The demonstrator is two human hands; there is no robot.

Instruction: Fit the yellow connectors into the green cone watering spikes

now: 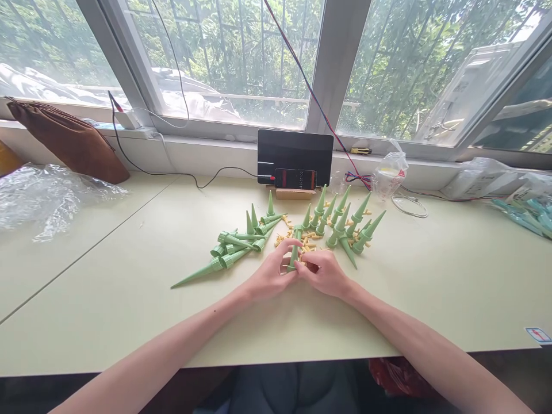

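Observation:
My left hand (pixel 273 275) is closed around a green plastic watering spike (pixel 294 255), its fingers on the side and its thumb near the lower end. Close against that spike, my right hand (pixel 325 272) pinches at its collar, with a bit of a small yellow valve showing at the fingertips. Just beyond both hands lies a loose heap of yellow valves (pixel 308 244). To the right, several green spikes (pixel 340 221) stand upright with yellow valves in their sides. On the left, a pile of green spikes (pixel 235 241) lies mostly flat, a few standing behind.
A phone (pixel 295 179) leans on a dark tablet (pixel 295 150) at the back of the pale table (pixel 129 310). Cables run along the sill. Clear plastic wrap (pixel 56 195) and a brown bag (pixel 69 138) are left; plastic packets (pixel 526 201) are far right.

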